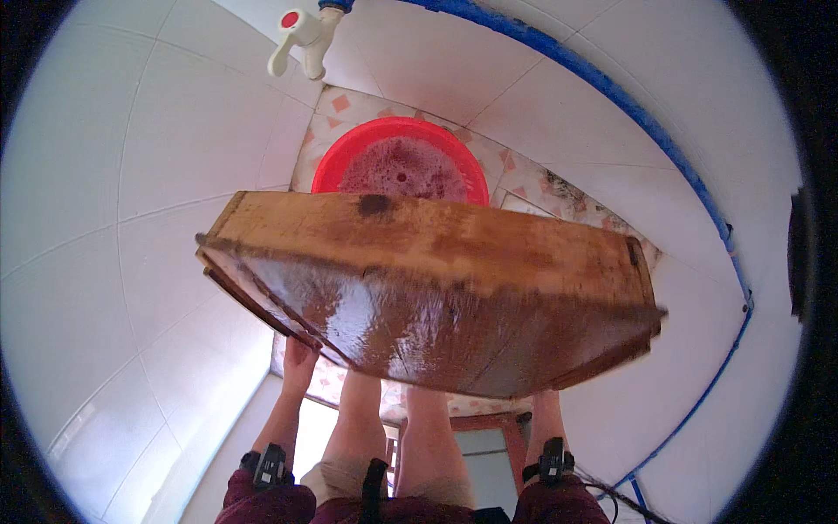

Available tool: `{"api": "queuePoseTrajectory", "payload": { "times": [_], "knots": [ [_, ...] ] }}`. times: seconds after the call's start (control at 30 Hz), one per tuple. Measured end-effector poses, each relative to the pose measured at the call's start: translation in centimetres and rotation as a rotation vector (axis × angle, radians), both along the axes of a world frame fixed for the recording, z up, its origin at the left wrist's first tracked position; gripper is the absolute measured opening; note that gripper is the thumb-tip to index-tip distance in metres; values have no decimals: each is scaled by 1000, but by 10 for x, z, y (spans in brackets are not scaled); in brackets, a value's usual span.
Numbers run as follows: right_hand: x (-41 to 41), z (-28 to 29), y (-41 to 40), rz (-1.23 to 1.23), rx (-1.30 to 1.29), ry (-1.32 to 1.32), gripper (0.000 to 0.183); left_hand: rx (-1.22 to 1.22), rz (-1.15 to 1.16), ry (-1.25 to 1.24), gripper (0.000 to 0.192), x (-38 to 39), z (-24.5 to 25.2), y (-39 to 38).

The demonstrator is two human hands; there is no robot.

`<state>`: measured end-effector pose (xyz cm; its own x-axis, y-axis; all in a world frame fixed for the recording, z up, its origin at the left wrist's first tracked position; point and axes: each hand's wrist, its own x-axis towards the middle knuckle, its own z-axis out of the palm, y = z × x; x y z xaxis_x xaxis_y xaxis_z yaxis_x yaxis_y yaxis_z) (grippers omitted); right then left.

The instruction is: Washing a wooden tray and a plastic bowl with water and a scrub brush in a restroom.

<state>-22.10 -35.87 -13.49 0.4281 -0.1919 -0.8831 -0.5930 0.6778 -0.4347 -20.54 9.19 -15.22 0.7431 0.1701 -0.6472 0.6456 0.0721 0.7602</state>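
A large wet wooden drawer (419, 236) is raised and tilted in front of me. Its flat brown panel glistens with water, and a dark knot marks the far board. My left hand (301, 352) grips its near left edge, the fingers partly hidden behind the wood. On the other side, my right forearm reaches up to the near right edge, where the drawer hides my right hand. Beyond the drawer, a red plastic basin (334, 160) of foamy, murky water stands on the floor. The drawer covers the basin's near rim.
A white plastic tap (308, 46) with a red cap juts out at the upper left. Blue pipe (589, 69) curves along the white tiled walls. The patterned tile floor (510, 167) has dark stains near the right wall. Behind my legs is a red-framed door (488, 452).
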Motion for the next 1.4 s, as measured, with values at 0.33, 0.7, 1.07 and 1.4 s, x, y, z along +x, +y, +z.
{"api": "queuePoseTrajectory", "payload": {
  "times": [0.33, 0.7, 1.07, 1.4],
  "knots": [
    [7, 84, -18, 113, -151, -104, 52, 52, -4, 114, 33, 29, 2, -36],
    [33, 205, 15, 591, -788, -385, 51, -401, 79, 428, 46, 52, -17, -54],
    [26, 248, 59, 849, -1504, -412, 27, -631, -185, 457, 49, 116, 122, -30],
    [7, 222, -6, 786, -1573, -385, 35, -680, -264, 416, 37, 165, 149, -107]
  ]
}}
